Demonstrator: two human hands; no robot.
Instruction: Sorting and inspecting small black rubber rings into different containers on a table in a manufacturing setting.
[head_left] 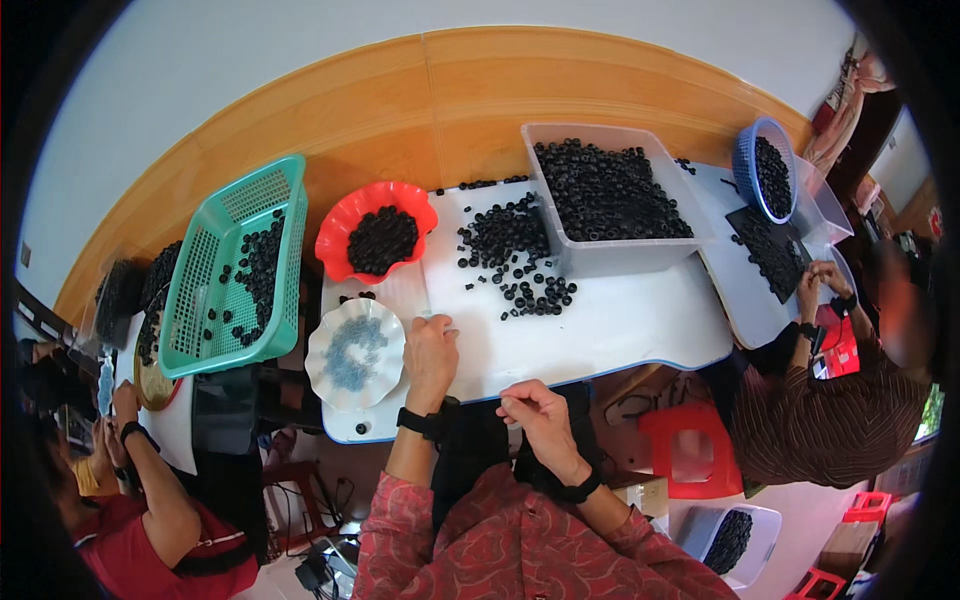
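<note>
My left hand (431, 358) is closed over the table's front part, just right of a white scalloped plate (398, 386) of small pale-blue pieces (352, 350). Its fingers curl inward, and what they hold, if anything, is too small to make out. My right hand (543, 420) is in front of the table edge with thumb and fingers pinched together; I cannot tell what is between them. Beyond my hands, small black ring-like parts (540, 296) lie loose on the white table (620, 320). A red scalloped bowl (328, 222) behind the plate holds more black parts.
A clear bin (610, 258) full of black parts stands at the back. On the left is a green basket (180, 320). A blue basket (745, 165) stands far right. One person (165, 520) works at left, another (830, 400) at right, near a red stool (690, 450).
</note>
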